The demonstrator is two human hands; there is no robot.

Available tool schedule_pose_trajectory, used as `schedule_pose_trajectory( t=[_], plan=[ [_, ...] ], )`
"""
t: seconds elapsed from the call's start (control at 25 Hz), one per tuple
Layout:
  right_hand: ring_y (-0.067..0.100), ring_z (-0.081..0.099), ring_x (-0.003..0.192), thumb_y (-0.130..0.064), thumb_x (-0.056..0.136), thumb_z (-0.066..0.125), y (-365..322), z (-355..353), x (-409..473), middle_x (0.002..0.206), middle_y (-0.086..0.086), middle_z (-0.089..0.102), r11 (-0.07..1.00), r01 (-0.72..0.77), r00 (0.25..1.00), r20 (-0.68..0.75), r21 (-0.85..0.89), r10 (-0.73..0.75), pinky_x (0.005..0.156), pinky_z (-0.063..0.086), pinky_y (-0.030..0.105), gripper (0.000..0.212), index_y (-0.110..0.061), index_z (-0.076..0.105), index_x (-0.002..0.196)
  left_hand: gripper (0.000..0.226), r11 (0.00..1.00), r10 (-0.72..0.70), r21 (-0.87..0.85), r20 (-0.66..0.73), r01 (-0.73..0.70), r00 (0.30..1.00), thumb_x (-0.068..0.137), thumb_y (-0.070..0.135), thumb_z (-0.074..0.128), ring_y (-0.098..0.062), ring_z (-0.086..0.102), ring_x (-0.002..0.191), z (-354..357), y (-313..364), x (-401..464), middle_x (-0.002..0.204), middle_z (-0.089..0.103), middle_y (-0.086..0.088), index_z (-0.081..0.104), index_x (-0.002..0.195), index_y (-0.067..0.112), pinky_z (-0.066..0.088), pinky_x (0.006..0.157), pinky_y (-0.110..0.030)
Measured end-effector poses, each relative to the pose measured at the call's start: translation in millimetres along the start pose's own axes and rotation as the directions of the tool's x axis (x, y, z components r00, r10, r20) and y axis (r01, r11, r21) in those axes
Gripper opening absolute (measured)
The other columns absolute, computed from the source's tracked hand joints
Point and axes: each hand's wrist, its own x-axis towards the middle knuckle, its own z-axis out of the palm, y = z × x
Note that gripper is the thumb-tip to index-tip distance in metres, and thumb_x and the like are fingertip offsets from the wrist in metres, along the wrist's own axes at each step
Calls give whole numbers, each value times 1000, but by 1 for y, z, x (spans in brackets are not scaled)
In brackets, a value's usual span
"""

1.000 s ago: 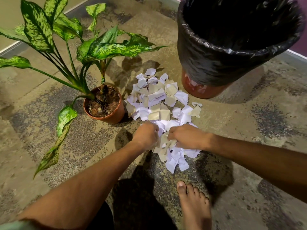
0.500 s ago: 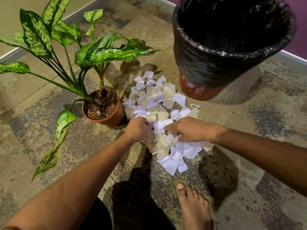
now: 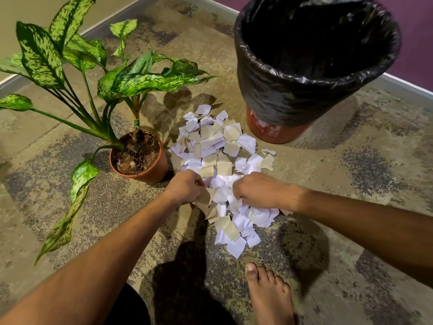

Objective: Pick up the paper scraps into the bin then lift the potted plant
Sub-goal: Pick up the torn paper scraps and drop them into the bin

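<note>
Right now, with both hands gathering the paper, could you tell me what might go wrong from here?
1. The left hand and right hand grip only part of the paper scraps; loose pieces could drop on the way to the bin.
2. The potted plant stands right beside the pile, so the left arm might brush its leaves or tip it.
3. Scraps near the bare foot may get stepped on and scattered.

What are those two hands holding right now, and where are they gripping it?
Both the left hand and right hand clutch paper scraps from the pile's near middle.
</note>
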Motion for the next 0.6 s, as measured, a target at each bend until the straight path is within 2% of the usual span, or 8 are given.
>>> schedule_pose_trajectory(
  t=[0.08, 0.16, 0.24, 0.32, 0.44, 0.52, 0.6],
  plan=[
    [28, 60, 94, -12, 81, 61, 6, -19, -2, 103, 5, 65, 997, -24, 995, -90, 78, 31, 65, 31, 28, 17, -17, 65, 97, 27, 995, 48, -86, -74, -54, 996, 81, -5, 54, -12, 59, 51, -7, 7, -5, 68, 63, 3, 69, 82, 17, 49, 45, -21],
    [24, 59, 95, -15, 82, 62, 8, -41, -5, 104, 0, 65, 994, -41, 981, -186, 103, 59, 67, 30, 26, 14, -18, 65, 95, 19, 968, 93, -215, -167, -128, 982, 78, -3, 66, -8, 59, 49, -19, 21, -13, 66, 67, 6, 71, 81, 15, 50, 47, -23],
    [21, 60, 95, -16, 83, 64, 8, -66, -12, 105, -3, 65, 988, -66, 952, -288, 143, 106, 68, 30, 25, 12, -19, 67, 95, 19, 912, 98, -356, -288, -201, 953, 76, -1, 72, -13, 62, 59, -33, 39, -21, 74, 71, 2, 73, 84, 16, 54, 58, -30],
    [20, 61, 95, -15, 82, 65, 8, -93, -23, 103, -5, 66, 981, -78, 904, -402, 177, 145, 70, 36, 27, 12, -18, 68, 93, 20, 816, 52, -517, -380, -259, 923, 78, -2, 69, -15, 64, 62, -45, 60, -30, 79, 72, -3, 73, 88, 14, 56, 61, -31],
    [21, 62, 94, -12, 80, 66, 9, -135, -47, 101, -3, 68, 974, -104, 780, -592, 200, 204, 76, 46, 33, 9, -13, 70, 88, 23, 582, -5, -733, -436, -352, 900, 82, -8, 65, -18, 65, 68, -56, 94, -50, 90, 72, -16, 69, 100, 6, 60, 66, -31],
    [23, 64, 95, -12, 81, 67, 13, -164, -66, 103, 1, 69, 963, -132, 665, -699, 237, 263, 80, 51, 37, 9, -10, 71, 89, 23, 486, -10, -761, -496, -429, 868, 84, -8, 63, -19, 67, 72, -59, 113, -64, 90, 71, -13, 67, 103, 4, 60, 66, -29],
    [22, 64, 95, -16, 81, 67, 19, -193, -80, 103, 3, 69, 952, -170, 539, -785, 255, 307, 82, 52, 40, 12, -9, 72, 89, 22, 413, 1, -747, -571, -520, 821, 84, -8, 62, -21, 68, 74, -67, 135, -75, 86, 71, -7, 67, 97, 8, 60, 68, -31]
  ],
)
